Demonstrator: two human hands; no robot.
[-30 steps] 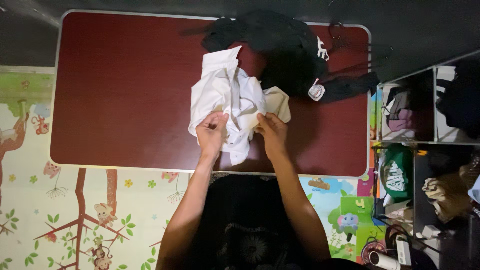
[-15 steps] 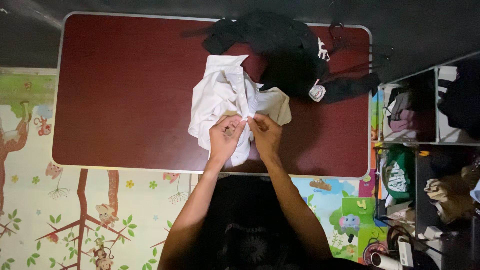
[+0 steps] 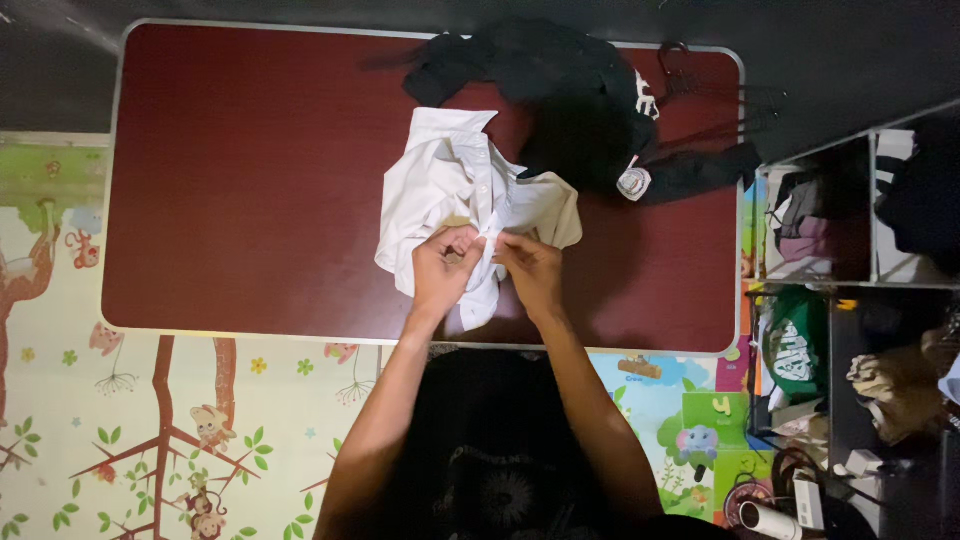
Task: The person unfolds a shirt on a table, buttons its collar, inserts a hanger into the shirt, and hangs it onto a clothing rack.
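Note:
A crumpled white button-up shirt [image 3: 450, 190] lies on the dark red table [image 3: 250, 180], its collar toward the far side. My left hand [image 3: 443, 268] pinches the shirt's front strip near the lower middle. My right hand [image 3: 530, 270] grips the facing edge of the same strip, and the fingertips of both hands nearly meet. The shirt's lower hem hangs out below my hands.
A heap of black clothing [image 3: 560, 90] lies at the table's far right, touching the shirt. Dark hangers [image 3: 700, 90] rest by the right edge. Open shelf cubbies [image 3: 850, 210] full of clothes stand on the right. A colourful play mat [image 3: 150, 430] covers the floor.
My hands came together from apart at the shirt's lower edge to its button strip. The shirt's collar part was pulled flatter and straighter.

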